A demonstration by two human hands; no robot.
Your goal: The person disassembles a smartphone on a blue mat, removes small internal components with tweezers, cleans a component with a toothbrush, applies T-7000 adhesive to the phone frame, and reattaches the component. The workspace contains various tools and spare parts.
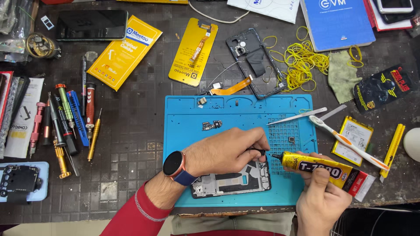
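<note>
Head view: at lower centre the left hand [227, 150] pinches a small black cap [260, 151] just beside the nozzle of a yellow glue tube [321, 168], gripped by the right hand [321, 199]. Beneath lies a grey phone frame [232, 181] near the ridged blue mat [183, 131]'s lower edge.

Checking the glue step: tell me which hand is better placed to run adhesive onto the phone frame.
Probably right: the right hand holds the yellow glue tube, nozzle toward the phone frame; the left hand rests over it.

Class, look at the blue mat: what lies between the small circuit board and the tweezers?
In the head view, bare blue mat lies between the small circuit board and the tweezers.
</note>
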